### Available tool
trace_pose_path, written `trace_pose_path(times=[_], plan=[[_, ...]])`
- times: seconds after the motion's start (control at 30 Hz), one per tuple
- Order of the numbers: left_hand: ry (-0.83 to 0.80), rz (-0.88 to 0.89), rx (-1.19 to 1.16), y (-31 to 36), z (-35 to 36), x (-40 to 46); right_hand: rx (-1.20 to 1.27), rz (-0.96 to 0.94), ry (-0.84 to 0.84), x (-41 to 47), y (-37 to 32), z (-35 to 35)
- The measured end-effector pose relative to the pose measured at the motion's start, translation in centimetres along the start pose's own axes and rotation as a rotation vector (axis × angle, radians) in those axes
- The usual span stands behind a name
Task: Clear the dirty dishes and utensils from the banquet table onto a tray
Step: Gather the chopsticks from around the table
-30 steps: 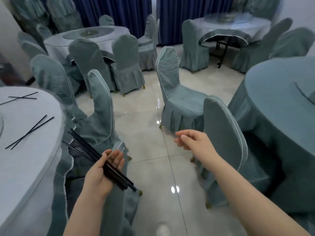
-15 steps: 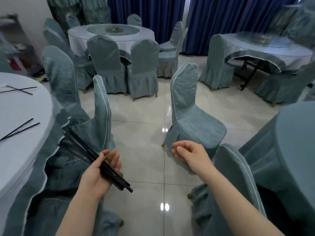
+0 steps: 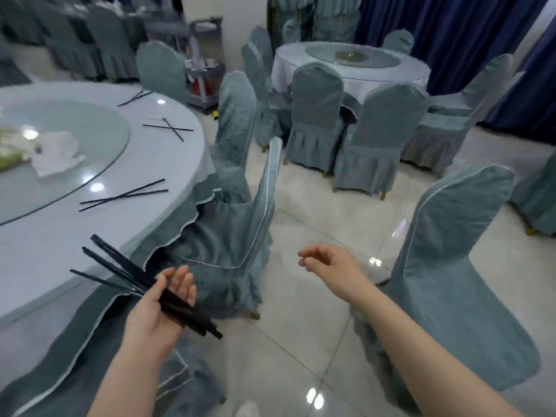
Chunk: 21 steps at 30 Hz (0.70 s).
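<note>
In the head view, the left hand grips a bundle of black chopsticks; its fingers are only half curled, and the thumb presses the sticks against the palm. The tips fan out over the edge of the round worktop. The right hand is empty, fingers loosely bent and apart, above the tiled floor. More chopstick pairs lie on the worktop, one crossed pair farther back. A crumpled napkin rests on the glass turntable.

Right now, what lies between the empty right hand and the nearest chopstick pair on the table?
In the head view, a covered chair stands between right hand and chopstick pair.
</note>
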State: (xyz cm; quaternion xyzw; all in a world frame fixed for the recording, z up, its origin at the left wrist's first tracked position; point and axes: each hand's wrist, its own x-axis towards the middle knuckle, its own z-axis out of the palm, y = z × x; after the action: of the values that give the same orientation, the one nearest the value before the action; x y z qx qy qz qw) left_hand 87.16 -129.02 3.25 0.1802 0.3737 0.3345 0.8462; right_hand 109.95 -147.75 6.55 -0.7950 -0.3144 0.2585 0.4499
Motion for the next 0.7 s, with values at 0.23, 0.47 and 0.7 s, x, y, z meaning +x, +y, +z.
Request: trace_pose_path(times=[0.23, 0.47, 0.7], plan=[[0.068, 0.087, -0.124, 3.8, 1.5, 7.1, 0.019, -0.077, -0.112, 12.1, -3.1, 4.1], [0.182, 0.190, -0.221, 8.4, 1.8, 11.2, 0.017, -0.122, -0.271, 20.3, -5.3, 9.5], [0.351, 0.289, -0.355, 10.6, -0.1, 13.6, -0.018, -0.158, -0.533, 29.3, -6.9, 15.8]])
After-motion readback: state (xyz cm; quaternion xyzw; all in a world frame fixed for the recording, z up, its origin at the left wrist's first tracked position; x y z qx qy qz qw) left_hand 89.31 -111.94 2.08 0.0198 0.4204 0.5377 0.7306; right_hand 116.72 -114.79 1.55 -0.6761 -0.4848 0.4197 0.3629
